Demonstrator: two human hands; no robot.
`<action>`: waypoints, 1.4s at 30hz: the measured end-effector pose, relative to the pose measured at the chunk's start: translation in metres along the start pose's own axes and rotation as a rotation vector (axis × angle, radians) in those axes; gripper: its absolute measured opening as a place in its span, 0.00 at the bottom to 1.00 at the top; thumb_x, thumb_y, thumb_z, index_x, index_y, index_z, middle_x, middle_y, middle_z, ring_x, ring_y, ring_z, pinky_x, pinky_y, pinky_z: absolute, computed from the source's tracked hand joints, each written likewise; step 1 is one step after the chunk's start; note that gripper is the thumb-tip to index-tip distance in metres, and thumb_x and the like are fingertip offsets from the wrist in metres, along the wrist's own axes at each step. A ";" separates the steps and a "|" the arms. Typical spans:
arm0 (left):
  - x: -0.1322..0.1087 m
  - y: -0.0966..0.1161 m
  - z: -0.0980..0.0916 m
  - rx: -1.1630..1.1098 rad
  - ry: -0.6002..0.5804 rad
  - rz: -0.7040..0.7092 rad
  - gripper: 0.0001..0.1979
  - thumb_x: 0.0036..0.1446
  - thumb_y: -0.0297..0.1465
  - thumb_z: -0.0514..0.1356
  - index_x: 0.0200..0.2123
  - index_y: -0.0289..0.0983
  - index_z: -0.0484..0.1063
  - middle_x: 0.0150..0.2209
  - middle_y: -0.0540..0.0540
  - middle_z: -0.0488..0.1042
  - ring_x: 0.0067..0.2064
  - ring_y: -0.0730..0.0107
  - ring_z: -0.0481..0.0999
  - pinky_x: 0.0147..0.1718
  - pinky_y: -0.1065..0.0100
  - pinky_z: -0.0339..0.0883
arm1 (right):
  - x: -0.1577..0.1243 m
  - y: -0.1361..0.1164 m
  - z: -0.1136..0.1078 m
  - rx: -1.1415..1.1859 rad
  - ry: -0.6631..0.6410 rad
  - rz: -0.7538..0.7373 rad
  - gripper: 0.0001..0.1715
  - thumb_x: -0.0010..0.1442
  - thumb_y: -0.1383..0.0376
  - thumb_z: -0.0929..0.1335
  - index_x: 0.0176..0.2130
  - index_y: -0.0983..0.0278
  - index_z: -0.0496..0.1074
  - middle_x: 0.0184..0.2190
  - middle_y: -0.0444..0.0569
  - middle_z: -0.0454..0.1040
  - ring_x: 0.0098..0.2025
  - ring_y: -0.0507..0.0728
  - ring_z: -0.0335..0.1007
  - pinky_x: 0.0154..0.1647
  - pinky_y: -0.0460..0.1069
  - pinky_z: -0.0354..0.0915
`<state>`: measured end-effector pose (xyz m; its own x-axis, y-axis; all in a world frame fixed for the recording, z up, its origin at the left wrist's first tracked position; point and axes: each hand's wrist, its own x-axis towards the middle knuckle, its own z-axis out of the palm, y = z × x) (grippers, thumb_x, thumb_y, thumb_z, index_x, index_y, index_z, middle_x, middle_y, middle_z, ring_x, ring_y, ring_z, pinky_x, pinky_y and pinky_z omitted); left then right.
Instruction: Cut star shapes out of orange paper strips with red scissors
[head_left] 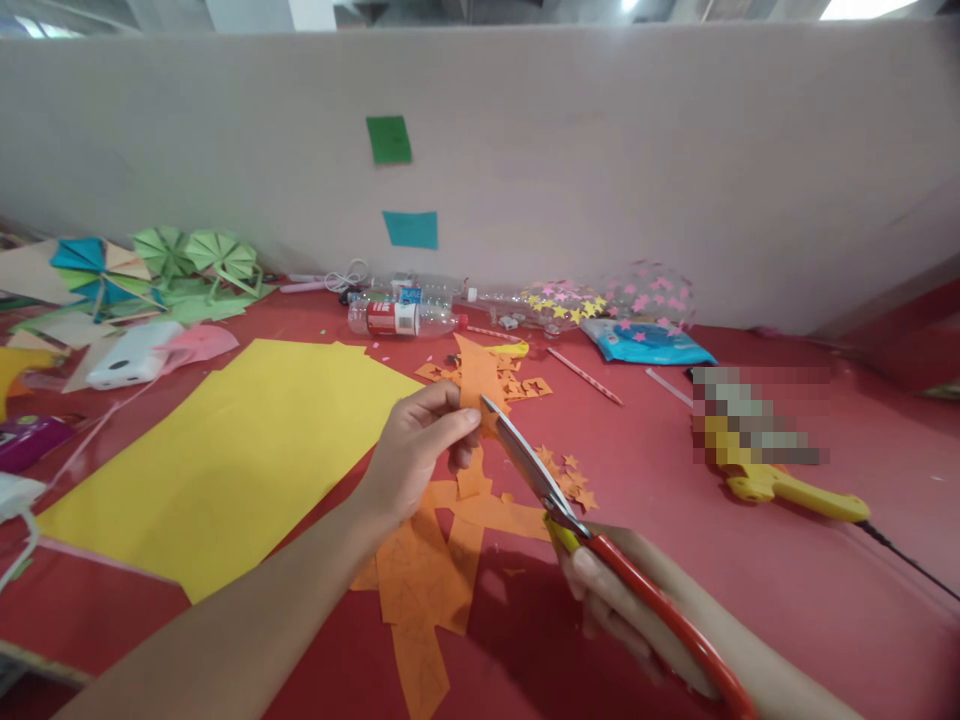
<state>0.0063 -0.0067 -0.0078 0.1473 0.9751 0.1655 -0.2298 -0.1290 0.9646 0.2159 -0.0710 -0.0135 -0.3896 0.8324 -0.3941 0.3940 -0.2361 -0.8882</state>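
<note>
Between the thumb and fingers of my left hand [420,440] is a piece of orange paper [478,368], held up above the table. My right hand [622,590] grips scissors [536,470] with red handles. Their blade tips meet the right edge of the held paper, close to my left thumb. Below my hands lie larger orange paper scraps [424,570], some with star outlines drawn on them. Small cut-out orange stars [574,478] are heaped right of the blades. More orange offcuts [536,387] with star-shaped holes lie behind the held piece.
Yellow paper [247,450] covers the table's left part. Plastic bottles [401,318], star-decorated clear balloons [649,293] and a blue packet [649,342] line the wall. A yellow glue gun [795,492] with a cord lies at right. Folded paper fans [217,255] sit far left.
</note>
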 end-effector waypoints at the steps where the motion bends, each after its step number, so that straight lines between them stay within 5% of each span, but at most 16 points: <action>1: 0.000 0.000 0.000 -0.004 -0.007 -0.003 0.06 0.53 0.29 0.59 0.24 0.36 0.70 0.20 0.55 0.67 0.19 0.82 0.65 0.18 0.77 0.59 | 0.000 0.000 0.000 -0.014 0.007 0.003 0.34 0.53 0.35 0.64 0.24 0.62 0.58 0.17 0.39 0.60 0.15 0.46 0.51 0.13 0.42 0.48; 17: 0.004 0.005 -0.004 -0.075 0.038 -0.012 0.07 0.53 0.29 0.58 0.23 0.36 0.67 0.18 0.56 0.65 0.18 0.82 0.65 0.17 0.78 0.57 | -0.006 -0.010 0.003 -0.091 0.031 -0.012 0.35 0.52 0.32 0.59 0.24 0.60 0.54 0.17 0.37 0.58 0.14 0.44 0.47 0.13 0.43 0.46; 25: 0.007 0.009 -0.012 0.081 -0.017 0.019 0.08 0.54 0.29 0.58 0.23 0.36 0.67 0.18 0.56 0.63 0.18 0.83 0.62 0.18 0.78 0.56 | -0.004 -0.009 -0.003 -0.110 -0.076 -0.090 0.36 0.53 0.31 0.58 0.24 0.60 0.53 0.15 0.36 0.55 0.14 0.44 0.46 0.13 0.43 0.46; 30: 0.009 0.009 -0.015 0.100 -0.055 -0.001 0.08 0.53 0.29 0.58 0.23 0.36 0.67 0.18 0.56 0.62 0.18 0.83 0.61 0.17 0.78 0.55 | -0.006 -0.012 -0.001 -0.108 -0.019 -0.041 0.37 0.49 0.30 0.59 0.24 0.61 0.54 0.18 0.37 0.56 0.15 0.44 0.47 0.13 0.42 0.47; 36: 0.009 0.009 -0.014 0.071 -0.033 -0.046 0.08 0.53 0.30 0.59 0.23 0.35 0.68 0.18 0.55 0.64 0.18 0.83 0.62 0.17 0.78 0.56 | -0.006 -0.015 0.005 -0.099 0.055 0.065 0.30 0.55 0.39 0.63 0.23 0.60 0.55 0.15 0.36 0.56 0.13 0.45 0.48 0.12 0.42 0.48; 42: 0.007 0.005 -0.006 -0.013 -0.132 -0.143 0.10 0.53 0.31 0.59 0.22 0.35 0.69 0.20 0.52 0.70 0.18 0.81 0.67 0.18 0.76 0.60 | -0.003 -0.009 0.005 -0.055 0.088 0.036 0.26 0.57 0.45 0.63 0.23 0.60 0.53 0.14 0.34 0.54 0.12 0.45 0.47 0.11 0.41 0.46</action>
<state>0.0001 0.0002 -0.0030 0.3042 0.9511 0.0529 -0.2101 0.0128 0.9776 0.2090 -0.0736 -0.0056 -0.3008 0.8652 -0.4011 0.4529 -0.2406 -0.8585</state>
